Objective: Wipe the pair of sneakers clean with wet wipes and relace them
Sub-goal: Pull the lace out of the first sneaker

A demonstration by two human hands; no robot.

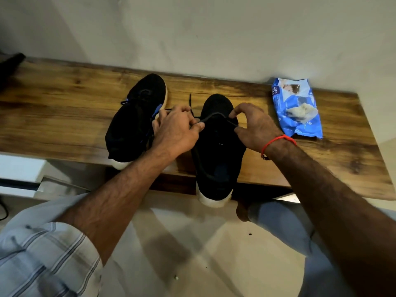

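Pale wall (214, 28) is standing behind the long wooden table (64, 108), which is running left to right with bare wood on the far left and at the right end. Below its near edge, light floor (188, 243) is showing. Two black sneakers are lying on the table with toes pointing to the wall and heels to the person. The left sneaker (132, 123) is leaning a little to the right at its toe; its white heel is reaching the near edge. The right sneaker (216, 155) is lying nearly straight and its heel is hanging over the edge. One blue pack of wet wipes (296, 108) is lying flat near the wall, well to the right of the shoes. The left hand (176, 129) and the right hand (255, 127) are each pinching the black lace (216, 115) above the right sneaker, every grip closed on it, the lace arching between them. A red thread (276, 141) is circling the right wrist.
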